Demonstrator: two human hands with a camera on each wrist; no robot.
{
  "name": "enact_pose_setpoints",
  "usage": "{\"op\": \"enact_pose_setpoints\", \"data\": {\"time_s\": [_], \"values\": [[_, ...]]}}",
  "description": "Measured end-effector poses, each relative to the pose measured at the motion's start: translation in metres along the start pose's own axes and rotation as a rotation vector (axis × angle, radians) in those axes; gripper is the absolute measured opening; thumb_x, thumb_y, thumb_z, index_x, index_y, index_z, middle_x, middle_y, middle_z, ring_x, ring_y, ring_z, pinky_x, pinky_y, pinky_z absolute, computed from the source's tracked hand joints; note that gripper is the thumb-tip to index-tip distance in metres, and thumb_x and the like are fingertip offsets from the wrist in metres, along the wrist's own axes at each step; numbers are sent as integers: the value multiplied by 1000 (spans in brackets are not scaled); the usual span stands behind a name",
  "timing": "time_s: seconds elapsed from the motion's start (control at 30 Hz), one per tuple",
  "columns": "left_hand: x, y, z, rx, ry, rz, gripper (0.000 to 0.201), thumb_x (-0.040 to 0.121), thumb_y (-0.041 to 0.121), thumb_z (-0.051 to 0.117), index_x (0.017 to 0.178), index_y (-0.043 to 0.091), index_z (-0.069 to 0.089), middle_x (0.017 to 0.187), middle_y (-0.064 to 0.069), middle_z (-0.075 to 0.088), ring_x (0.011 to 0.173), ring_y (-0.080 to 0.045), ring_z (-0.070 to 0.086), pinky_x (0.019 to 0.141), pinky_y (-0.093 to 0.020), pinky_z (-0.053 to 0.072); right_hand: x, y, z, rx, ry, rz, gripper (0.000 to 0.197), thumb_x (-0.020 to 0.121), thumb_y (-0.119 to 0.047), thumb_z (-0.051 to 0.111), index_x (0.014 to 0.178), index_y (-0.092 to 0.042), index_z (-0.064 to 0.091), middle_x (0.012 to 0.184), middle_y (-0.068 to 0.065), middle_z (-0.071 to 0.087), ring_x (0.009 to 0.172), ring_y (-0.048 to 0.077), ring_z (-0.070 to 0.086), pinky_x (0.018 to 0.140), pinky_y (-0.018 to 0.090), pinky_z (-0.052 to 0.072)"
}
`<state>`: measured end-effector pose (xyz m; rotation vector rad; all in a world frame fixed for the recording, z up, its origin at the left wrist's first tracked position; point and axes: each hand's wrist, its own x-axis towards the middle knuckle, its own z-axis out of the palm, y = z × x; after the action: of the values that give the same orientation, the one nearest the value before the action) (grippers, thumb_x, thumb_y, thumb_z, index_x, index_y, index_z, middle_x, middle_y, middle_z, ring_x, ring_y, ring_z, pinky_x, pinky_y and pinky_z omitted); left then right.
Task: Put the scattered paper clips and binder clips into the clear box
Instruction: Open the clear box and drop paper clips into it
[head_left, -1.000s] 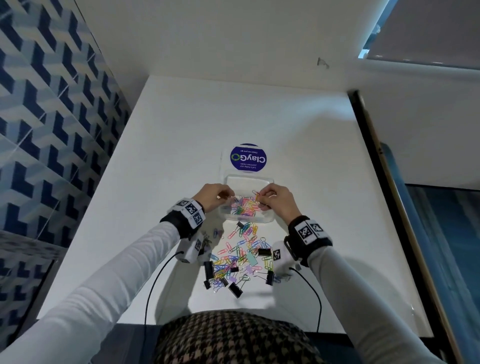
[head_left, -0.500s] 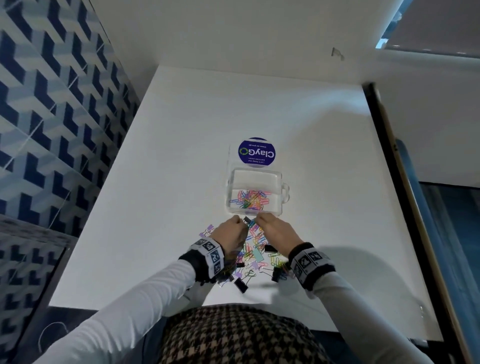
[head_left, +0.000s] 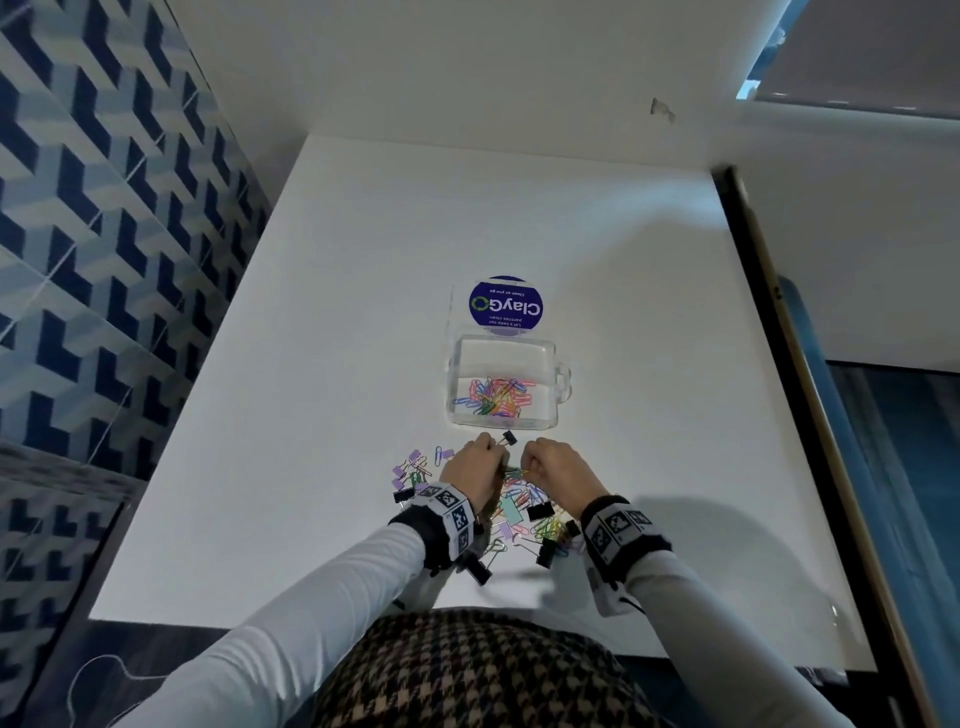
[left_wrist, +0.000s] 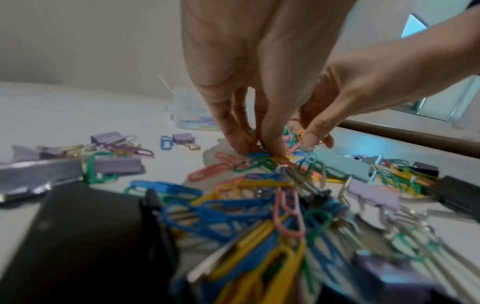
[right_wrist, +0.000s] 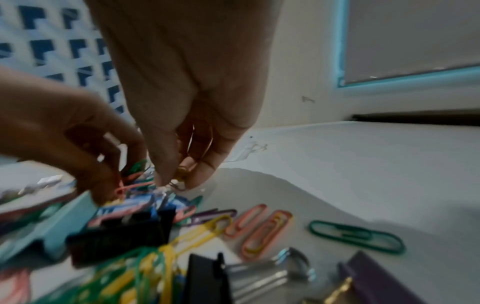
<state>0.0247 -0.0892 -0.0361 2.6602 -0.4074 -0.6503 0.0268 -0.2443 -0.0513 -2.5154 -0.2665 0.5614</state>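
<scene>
The clear box (head_left: 545, 422) stands open on the white table (head_left: 337, 364), with several coloured paper clips (head_left: 493, 397) inside. Just in front of it lies the scattered pile of paper clips and binder clips (head_left: 519, 514). Both hands reach down into the far edge of that pile. My left hand (head_left: 480, 465) pinches a bunch of coloured paper clips (left_wrist: 262, 158) between thumb and fingers (left_wrist: 233, 133). My right hand (head_left: 545, 465) is close beside it, and its fingertips (right_wrist: 205, 174) pinch small clips (right_wrist: 179, 181). A black binder clip (head_left: 509, 438) lies by the left knuckles.
The box's lid with a round blue sticker (head_left: 505, 304) lies flat behind the box. Purple binder clips (head_left: 410, 467) lie left of the pile and black ones (head_left: 545, 553) at its near side. A patterned blue wall stands left; a dark rail (head_left: 779, 364) borders the table's right edge.
Both hands have come back from above the clear box to the pile in front of it and have closed on clips there. The box holds the clips that were dropped in.
</scene>
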Motion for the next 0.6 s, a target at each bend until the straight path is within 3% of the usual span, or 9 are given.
{"op": "enact_pose_setpoints", "data": {"time_s": [0.13, 0.23, 0.27, 0.33, 0.4, 0.53, 0.6], "values": [[4, -11, -4, -132, -13, -19, 23, 78, -5, 50, 93, 8, 61, 104, -15, 60, 99, -32, 57, 86, -39, 48, -6, 8, -11, 239, 41, 125, 19, 75, -6, 69, 69, -21, 58, 68, -5, 58, 68, 16, 56, 71, 35, 50], [4, -21, -9, -276, -6, -80, 13, 77, -4, 59, 81, 5, 67, 92, -14, 71, 92, -25, 64, 87, -30, 49, -10, 9, -16, 331, 56, 149, 27, 75, -10, 72, 63, -30, 58, 66, -5, 64, 63, 11, 60, 72, 36, 55], [2, -23, -12, -328, 4, -109, 8, 77, -1, 63, 80, 4, 68, 90, -13, 72, 89, -22, 64, 83, -21, 50, -11, 8, -17, 362, 61, 150, 27, 75, -10, 73, 63, -31, 59, 66, -4, 66, 63, 12, 62, 71, 36, 56], [-3, -26, -20, -412, 28, -164, 5, 78, 3, 66, 83, 2, 67, 86, -11, 70, 80, -16, 60, 60, 1, 40, -12, 6, -18, 430, 73, 163, 23, 75, -11, 73, 64, -28, 63, 66, -1, 69, 63, 13, 64, 71, 37, 58], [-6, -28, -29, -438, 59, -178, 7, 81, 6, 64, 86, 2, 66, 84, -9, 65, 78, -13, 53, 54, -1, 36, -13, 3, -20, 522, 83, 174, 16, 72, -14, 75, 65, -25, 66, 67, 2, 70, 62, 14, 65, 71, 37, 57], [0, -33, -59, -559, 92, -183, 12, 81, 14, 66, 92, 9, 67, 85, -7, 66, 72, -15, 58, 63, -14, 47, -9, -10, -36, 709, 128, 167, 9, 72, -16, 76, 71, -20, 68, 67, 4, 67, 61, 16, 62, 67, 36, 54], [12, -32, -76, -544, 149, -175, 13, 80, 14, 68, 92, 8, 67, 90, -9, 67, 79, -16, 58, 76, -20, 46, -2, -18, -50, 801, 175, 155, 9, 75, -9, 74, 76, -12, 66, 67, 7, 64, 59, 16, 60, 63, 28, 52]]}}
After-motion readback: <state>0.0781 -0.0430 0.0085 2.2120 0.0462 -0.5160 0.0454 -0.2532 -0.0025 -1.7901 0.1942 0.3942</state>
